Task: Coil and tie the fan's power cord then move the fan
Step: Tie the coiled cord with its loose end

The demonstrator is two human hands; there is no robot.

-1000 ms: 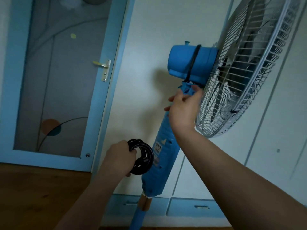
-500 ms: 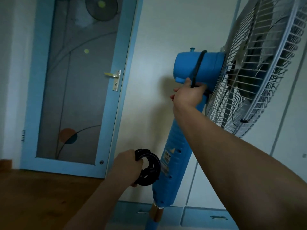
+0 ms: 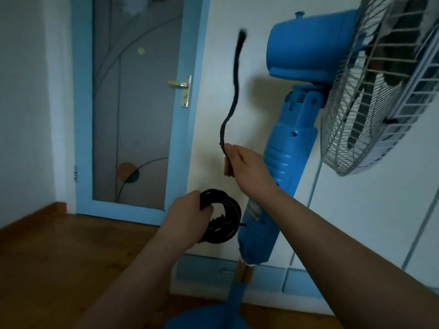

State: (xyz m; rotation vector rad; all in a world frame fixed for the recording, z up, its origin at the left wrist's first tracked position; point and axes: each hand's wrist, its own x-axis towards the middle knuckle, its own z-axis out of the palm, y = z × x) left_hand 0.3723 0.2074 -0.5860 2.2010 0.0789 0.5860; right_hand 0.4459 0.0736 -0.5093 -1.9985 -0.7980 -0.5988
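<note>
Now, door (image 3: 133,115): I see it at the far left, blue-framed and closed, with a brass handle (image 3: 180,84) on its right edge.
Floor (image 3: 59,257): brown wood, running up to the door and the white wall (image 3: 221,24).
Left hand (image 3: 187,217): low in the middle of my view, fingers curled tight round the coil.
Power cord (image 3: 223,222): black, wound into a compact ring and held in the air just left of the fan's post. A short run leads from the ring to the post.
Right hand (image 3: 244,167): above the coil, fingers closed on the lower end of a black strap.
Strap (image 3: 234,91): rises in a wavy line from that hand. Its top end is blurred and hangs apart from the motor housing.
Fan (image 3: 285,176): blue pedestal type, standing close to the wall.
Motor housing (image 3: 311,43): blue, at the top of the post.
Grille (image 3: 384,91): white wire, at the far right, cut off by the frame.
</note>
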